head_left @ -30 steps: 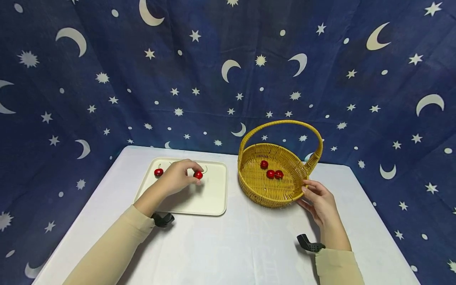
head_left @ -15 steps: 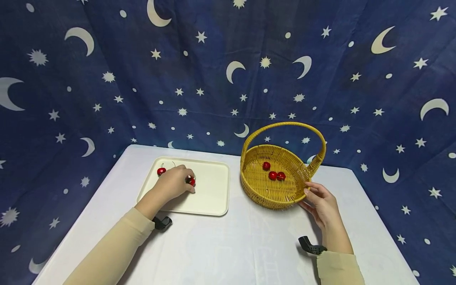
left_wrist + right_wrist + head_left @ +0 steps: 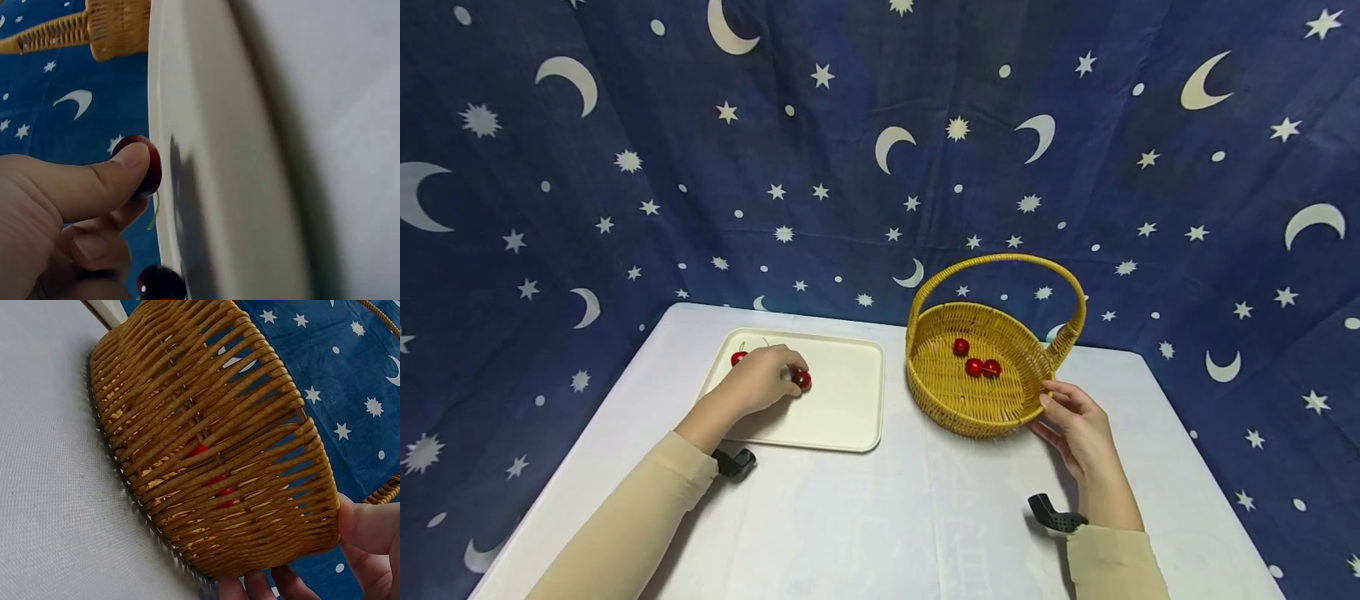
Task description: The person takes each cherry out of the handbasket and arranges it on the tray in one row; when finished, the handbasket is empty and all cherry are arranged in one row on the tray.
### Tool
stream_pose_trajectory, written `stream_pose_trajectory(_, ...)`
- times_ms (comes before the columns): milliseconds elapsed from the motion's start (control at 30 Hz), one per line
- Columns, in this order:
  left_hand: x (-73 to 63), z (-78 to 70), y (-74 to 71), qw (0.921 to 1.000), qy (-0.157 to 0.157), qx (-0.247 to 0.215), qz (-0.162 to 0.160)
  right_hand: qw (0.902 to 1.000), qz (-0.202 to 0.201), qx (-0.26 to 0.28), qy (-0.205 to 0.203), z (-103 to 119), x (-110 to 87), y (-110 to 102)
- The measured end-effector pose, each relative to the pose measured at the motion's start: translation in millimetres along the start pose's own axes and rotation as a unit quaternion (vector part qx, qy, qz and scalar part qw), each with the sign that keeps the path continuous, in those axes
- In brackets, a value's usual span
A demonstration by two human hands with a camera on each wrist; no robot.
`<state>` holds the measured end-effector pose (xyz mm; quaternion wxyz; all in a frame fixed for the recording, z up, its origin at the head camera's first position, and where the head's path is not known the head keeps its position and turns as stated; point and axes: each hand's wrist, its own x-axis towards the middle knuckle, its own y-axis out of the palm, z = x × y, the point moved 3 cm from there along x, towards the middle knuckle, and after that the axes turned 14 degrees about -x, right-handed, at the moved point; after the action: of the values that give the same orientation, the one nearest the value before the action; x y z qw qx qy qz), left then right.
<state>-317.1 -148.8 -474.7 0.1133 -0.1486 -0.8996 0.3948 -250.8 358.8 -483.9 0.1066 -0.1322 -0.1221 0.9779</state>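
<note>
My left hand (image 3: 762, 382) is over the cream tray (image 3: 842, 400), pinching a red cherry (image 3: 802, 381) between thumb and fingers. Up close in the left wrist view, the thumb presses on the dark red cherry (image 3: 150, 172), and a green stem hangs below it. A second cherry (image 3: 739, 357) lies at the tray's left side, partly hidden by the hand. My right hand (image 3: 1078, 429) grips the near right rim of the yellow wicker basket (image 3: 936, 410), thumb on the rim and fingers beneath. Inside the basket lie three cherries (image 3: 974, 367).
The basket's tall arched handle (image 3: 1000, 257) rises above the bowl. Both basket and tray stand on a white-covered table (image 3: 880, 525). Behind the table hangs a dark blue cloth (image 3: 835, 150) with moons and stars.
My left hand has moved a little left and toward me over the tray with the cherry, then stays nearly in place. The right hand keeps its grip on the basket.
</note>
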Motion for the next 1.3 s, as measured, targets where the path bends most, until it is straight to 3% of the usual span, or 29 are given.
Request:
stream_pose_trajectory(167,6.8,7.7,-9.4,0.9998,-0.001,0.010,-0.019,1.0000,-0.004,-0.002,0.003,1,1.0,1)
stream_pose_trajectory(500,15.2,14.5,-10.8,0.9979,0.012,0.061,-0.016,0.9999,-0.010,-0.004,0.005,-1,0.3,2)
stream_pose_trajectory(967,14.1,11.3,-18.2,0.9983,-0.007,0.052,-0.028,1.0000,-0.004,0.004,0.001,-1,-0.4,2)
stream_pose_trajectory(1133,13.3,0.6,-20.6,0.9993,0.003,0.017,-0.033,0.9999,-0.009,-0.002,0.005,-1,-0.4,2)
stream_pose_trajectory(1300,13.4,-26.9,-16.0,0.9982,0.029,-0.043,-0.030,0.9999,-0.009,-0.005,0.001,0,-0.4,2)
